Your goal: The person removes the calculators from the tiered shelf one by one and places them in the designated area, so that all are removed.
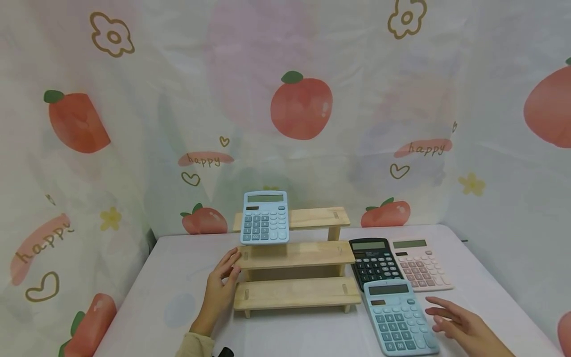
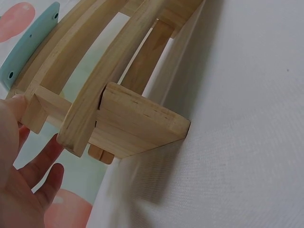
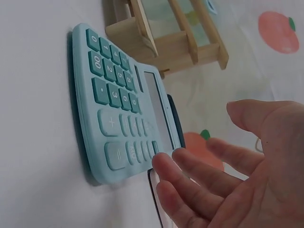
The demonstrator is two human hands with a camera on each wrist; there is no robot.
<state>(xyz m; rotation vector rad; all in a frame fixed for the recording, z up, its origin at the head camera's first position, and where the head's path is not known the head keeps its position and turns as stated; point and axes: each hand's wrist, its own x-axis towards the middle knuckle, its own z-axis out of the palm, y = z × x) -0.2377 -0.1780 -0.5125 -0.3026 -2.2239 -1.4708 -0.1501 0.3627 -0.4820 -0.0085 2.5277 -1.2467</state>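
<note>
Reaching in from the near left with the left hand [image 1: 218, 285], forearm angled away from a beige sleeve [image 1: 196, 344], fingers loosely extended and touching the left end of the wooden stand's middle shelf [image 1: 296, 255], with no curl around the wood. At the near right, right hand [image 1: 466, 325] with palm turned left, fingers spread and slightly bent, clasping nothing, just beside the right edge of the near blue calculator [image 1: 401, 317]; cannot tell from either view about fingertip contact there. Right of the stand on the white table [image 1: 321, 337], near blue calculator keys up, display end pointing far and slightly left, long axis slanting to near right, overlapping the black calculator [image 1: 375, 260] in the head view. Farther right, pink calculator [image 1: 421, 267], display also far. On the stand at left, upper blue calculator [image 1: 265, 218] propped upright against the top shelf [image 1: 316, 218], display uppermost, long axis nearly vertical.
</note>
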